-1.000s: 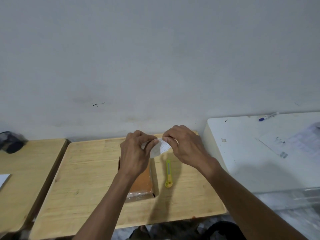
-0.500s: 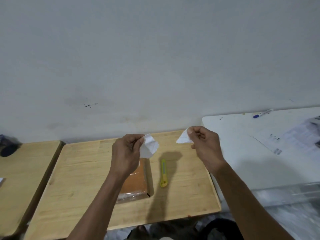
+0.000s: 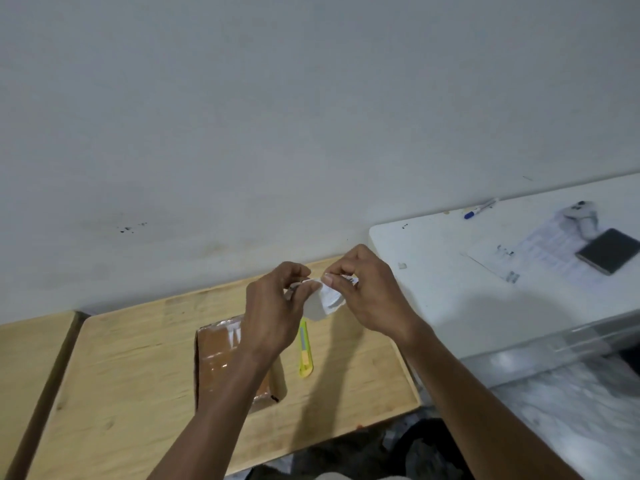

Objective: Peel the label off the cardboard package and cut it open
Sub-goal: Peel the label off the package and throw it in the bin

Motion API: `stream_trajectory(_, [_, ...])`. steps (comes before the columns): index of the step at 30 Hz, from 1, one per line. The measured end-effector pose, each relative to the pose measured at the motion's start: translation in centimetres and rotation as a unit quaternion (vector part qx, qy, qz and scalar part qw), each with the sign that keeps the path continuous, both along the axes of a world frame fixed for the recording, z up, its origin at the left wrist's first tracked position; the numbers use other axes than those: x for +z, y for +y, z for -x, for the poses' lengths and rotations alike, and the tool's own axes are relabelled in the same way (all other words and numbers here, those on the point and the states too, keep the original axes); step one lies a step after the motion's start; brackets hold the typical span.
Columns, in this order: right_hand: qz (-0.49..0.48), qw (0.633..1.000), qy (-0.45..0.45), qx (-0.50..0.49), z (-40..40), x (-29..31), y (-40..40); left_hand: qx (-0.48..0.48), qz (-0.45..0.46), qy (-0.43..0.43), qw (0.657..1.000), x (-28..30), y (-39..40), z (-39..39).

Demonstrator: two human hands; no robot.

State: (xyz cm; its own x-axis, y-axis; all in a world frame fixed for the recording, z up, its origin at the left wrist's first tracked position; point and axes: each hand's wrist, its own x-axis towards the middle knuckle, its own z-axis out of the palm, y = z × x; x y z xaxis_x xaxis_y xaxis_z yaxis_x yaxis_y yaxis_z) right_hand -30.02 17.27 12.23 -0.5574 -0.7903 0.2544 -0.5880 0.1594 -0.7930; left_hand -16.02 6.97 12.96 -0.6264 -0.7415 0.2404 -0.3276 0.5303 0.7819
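A flat brown cardboard package (image 3: 216, 355) wrapped in shiny clear tape lies on the wooden table (image 3: 138, 375), partly hidden under my left forearm. Above it both hands are raised and close together. My left hand (image 3: 273, 306) and my right hand (image 3: 367, 296) each pinch white torn label paper (image 3: 325, 301) between fingers and thumb, and the pieces meet between the hands. A yellow-green utility knife (image 3: 304, 355) lies on the table just right of the package, untouched.
A second wooden table (image 3: 27, 358) stands at the left. To the right is a white table (image 3: 450, 292) with a blue pen (image 3: 479, 209), printed papers (image 3: 550, 251), a dark flat device (image 3: 607, 251) and a small white object (image 3: 581, 213). A grey wall is behind.
Half a second ago my hands were apart, each holding a torn piece of label. They have come back together and the pieces now meet. The view has shifted left.
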Motion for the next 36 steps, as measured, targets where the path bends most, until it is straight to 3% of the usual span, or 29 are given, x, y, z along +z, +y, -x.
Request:
stream_trajectory(9, [-0.014,0.997,-0.007,-0.069,0.5,0.0,2.1,-0.092,0.082,0.028,0.992,0.4,0.1,2.0])
stream_trajectory(13, [0.064,0.983,-0.064,-0.162,-2.0,0.2,2.7,-0.113,0.097,0.086,0.985,0.6,0.9,2.0])
stream_trajectory(15, [0.086,0.954,-0.164,-0.237,-3.7,-0.3,2.7,-0.1,0.056,0.104,0.988,0.7,1.6,1.6])
stream_trajectory(17, [0.134,0.881,-0.297,-0.343,-4.0,-1.1,4.0,-0.07,-0.004,0.13,0.989,1.0,1.5,0.9])
stream_trajectory(19, [0.165,0.815,-0.368,-0.416,-3.8,-1.6,7.1,-0.06,-0.056,0.162,0.983,1.4,0.2,0.0])
stream_trajectory(21, [0.131,0.817,-0.352,-0.438,-4.1,-1.9,9.8,-0.089,-0.076,0.146,0.982,0.9,-1.6,-0.5])
stream_trajectory(24, [0.081,0.849,-0.257,-0.453,-6.6,-2.2,11.5,-0.141,-0.084,0.068,0.984,-1.4,-1.7,-1.1])
stream_trajectory(26, [0.047,0.852,-0.205,-0.479,-8.4,-2.6,12.2,-0.17,-0.083,0.039,0.981,-2.8,-0.3,-1.3])
stream_trajectory(31, [-0.007,0.821,-0.178,-0.543,-11.5,-4.9,16.7,-0.226,-0.06,-0.04,0.971,-5.8,3.5,-2.0])
stream_trajectory(36, [-0.001,0.745,-0.196,-0.638,-13.2,-6.0,21.8,-0.288,-0.05,-0.102,0.951,-8.1,8.1,-0.9])
